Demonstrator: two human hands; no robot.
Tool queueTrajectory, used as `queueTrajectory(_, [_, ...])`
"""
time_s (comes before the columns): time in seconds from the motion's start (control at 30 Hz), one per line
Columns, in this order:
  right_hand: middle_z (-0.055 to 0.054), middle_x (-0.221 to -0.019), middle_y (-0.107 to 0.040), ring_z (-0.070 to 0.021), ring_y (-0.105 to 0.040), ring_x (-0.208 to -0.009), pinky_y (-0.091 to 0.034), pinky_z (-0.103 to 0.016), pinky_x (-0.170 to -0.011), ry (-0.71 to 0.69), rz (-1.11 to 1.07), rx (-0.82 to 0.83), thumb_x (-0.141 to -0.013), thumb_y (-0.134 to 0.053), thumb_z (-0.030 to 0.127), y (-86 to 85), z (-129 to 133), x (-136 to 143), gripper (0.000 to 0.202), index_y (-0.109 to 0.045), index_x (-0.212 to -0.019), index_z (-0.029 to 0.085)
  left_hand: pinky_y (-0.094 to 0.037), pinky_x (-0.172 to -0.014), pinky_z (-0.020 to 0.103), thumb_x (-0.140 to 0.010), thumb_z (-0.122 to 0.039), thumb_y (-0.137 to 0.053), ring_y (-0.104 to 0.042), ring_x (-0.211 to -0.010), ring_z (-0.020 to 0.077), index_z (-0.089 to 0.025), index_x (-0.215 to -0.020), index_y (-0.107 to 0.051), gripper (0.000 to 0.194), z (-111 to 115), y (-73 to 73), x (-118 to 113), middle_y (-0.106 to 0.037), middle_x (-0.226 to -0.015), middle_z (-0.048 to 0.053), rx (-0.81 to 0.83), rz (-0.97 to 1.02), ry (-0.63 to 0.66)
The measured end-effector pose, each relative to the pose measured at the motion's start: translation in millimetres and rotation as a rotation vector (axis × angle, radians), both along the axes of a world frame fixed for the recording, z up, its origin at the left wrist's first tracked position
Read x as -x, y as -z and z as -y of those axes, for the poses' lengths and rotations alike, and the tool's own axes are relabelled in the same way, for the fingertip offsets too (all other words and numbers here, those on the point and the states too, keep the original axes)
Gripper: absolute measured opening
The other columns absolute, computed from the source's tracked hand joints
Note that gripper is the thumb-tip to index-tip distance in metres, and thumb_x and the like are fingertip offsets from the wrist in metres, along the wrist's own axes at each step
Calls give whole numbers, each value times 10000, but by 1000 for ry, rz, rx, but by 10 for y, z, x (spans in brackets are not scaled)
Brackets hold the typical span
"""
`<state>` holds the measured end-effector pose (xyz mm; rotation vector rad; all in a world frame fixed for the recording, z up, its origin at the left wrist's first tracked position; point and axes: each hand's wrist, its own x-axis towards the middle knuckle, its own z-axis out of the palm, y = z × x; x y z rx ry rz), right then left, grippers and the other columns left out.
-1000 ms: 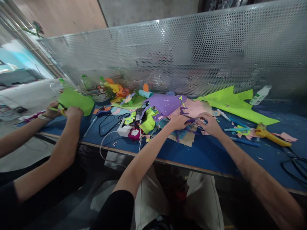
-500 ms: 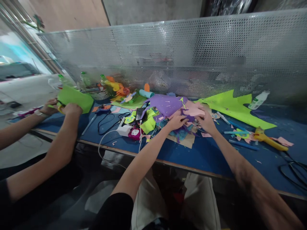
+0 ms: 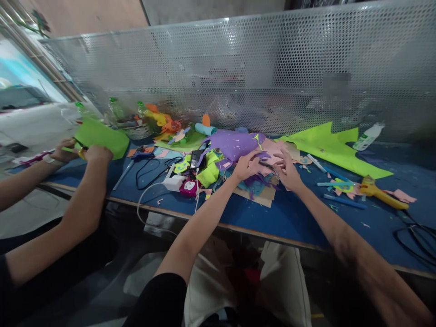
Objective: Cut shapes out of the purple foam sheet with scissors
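Over the middle of the scrap heap, my left hand [image 3: 247, 166] has its fingers closed on a dark slim object [image 3: 266, 165], too blurred to name surely. My right hand [image 3: 288, 170] is at the other end of this object, with its fingers apart. Under and behind both hands lie pale pink sheet pieces [image 3: 272, 147]. A large purple sheet [image 3: 231, 143] rests just beyond my left hand. Purple and blue scraps [image 3: 254, 185] are heaped below the hands on a piece of brown cardboard [image 3: 265, 198].
On the left, another person's hands [image 3: 97, 156] hold a green sheet [image 3: 105, 138] and yellow-handled scissors. A yellow glue gun [image 3: 383, 192], glue sticks [image 3: 344, 201] and a cut lime sheet [image 3: 327, 145] lie to the right. A perforated metal panel [image 3: 218, 68] stands behind. A white charger [image 3: 173, 182] trails a cable.
The pink and purple pieces that were between my hands are down on the heap. A dark slim object now shows between the hands, and my right fingers have spread.
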<state>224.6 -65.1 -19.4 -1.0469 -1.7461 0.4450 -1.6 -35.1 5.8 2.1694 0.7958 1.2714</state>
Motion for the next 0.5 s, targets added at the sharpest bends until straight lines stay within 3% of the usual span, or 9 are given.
queueTrajectory(0.17, [-169,-1431,-513,-230,-649,-963,-588,-409,-808,-1,47,19,-930,-518,426,53,-50,-56,641,-284,-1506,268,-546,-1005,361,-999,-417,-529,-709,-1140,255,-206,-1304,-630,384,22,8,-31,-735,-1259,98,35,-36,-90])
queueTrajectory(0.33, [-174,-1493,-409,-218,-662,-950,-609,-352,-724,52,61,20,-902,-560,424,34,-44,-42,622,-369,-1474,273,-566,-957,361,-959,-338,-616,-725,-1112,246,-207,-1432,-485,508,-45,84,-65,-737,-1228,86,73,-86,-132])
queueTrajectory(0.5, [-147,-1428,-495,-194,-680,-870,-598,-340,-730,17,97,-36,-914,-547,405,13,-21,-9,482,-526,-1378,273,-556,-967,360,-974,-337,-609,-718,-1073,234,-184,-1243,-665,315,-71,100,-87,-737,-1222,102,29,-190,-104])
